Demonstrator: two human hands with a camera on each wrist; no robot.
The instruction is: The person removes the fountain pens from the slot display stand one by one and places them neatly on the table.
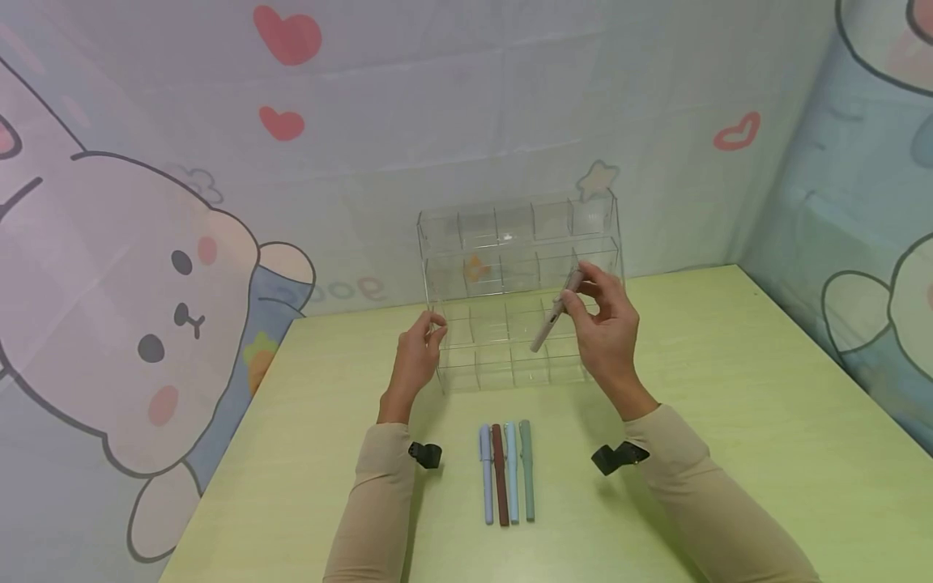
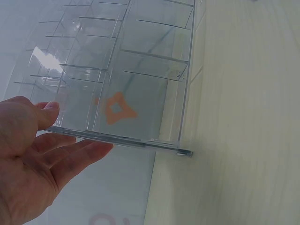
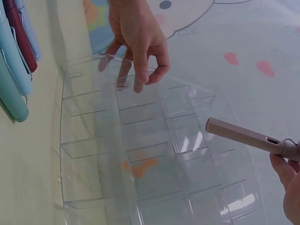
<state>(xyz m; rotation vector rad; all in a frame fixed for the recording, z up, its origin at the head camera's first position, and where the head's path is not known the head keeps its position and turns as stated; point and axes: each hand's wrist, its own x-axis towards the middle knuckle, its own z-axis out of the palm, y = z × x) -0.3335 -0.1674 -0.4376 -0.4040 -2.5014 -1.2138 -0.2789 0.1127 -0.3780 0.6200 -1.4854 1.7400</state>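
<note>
A clear stepped acrylic rack (image 1: 490, 329) with rows of compartments stands on the table. My left hand (image 1: 417, 355) holds its left side panel, and in the left wrist view the thumb (image 2: 48, 115) lies on the inner side with the fingers outside. In front of the rack's right part, my right hand (image 1: 608, 324) pinches a pinkish-beige capped pen (image 1: 555, 317) near its cap end. The pen slants with its barrel end down and to the left. That barrel end (image 3: 220, 127) overlaps the upper rows in the right wrist view.
Several capped pens lie side by side in front of the rack: a lavender pen (image 1: 487, 478), a dark red pen (image 1: 500, 478), a light blue pen (image 1: 513, 478) and a green pen (image 1: 528, 478). A printed cloth (image 1: 437, 97) hangs behind the pale yellow-green table (image 1: 291, 453).
</note>
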